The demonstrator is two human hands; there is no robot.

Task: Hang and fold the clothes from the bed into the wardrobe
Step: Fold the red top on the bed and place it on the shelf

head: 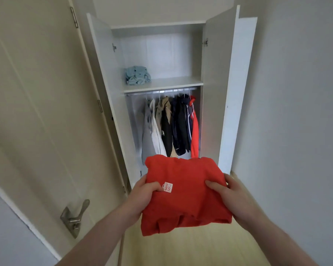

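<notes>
I carry a folded red garment (185, 196) with a white label in front of the open white wardrobe (112, 77). My left hand (142, 196) grips its left edge, thumb on top by the label. On the other edge my right hand (229, 194) holds it the same way. Inside, a folded light blue garment (137, 75) lies on the left of the upper shelf (173, 83). Below the shelf, several jackets (171, 125) hang on the rail (161, 91), grey and white at the left, a red one at the right.
A beige room door (37, 112) with a metal lever handle (76, 216) stands open at the left. The wardrobe's two doors swing outward, the right door (238, 89) near a white wall. Light wooden floor (190, 250) runs below my arms.
</notes>
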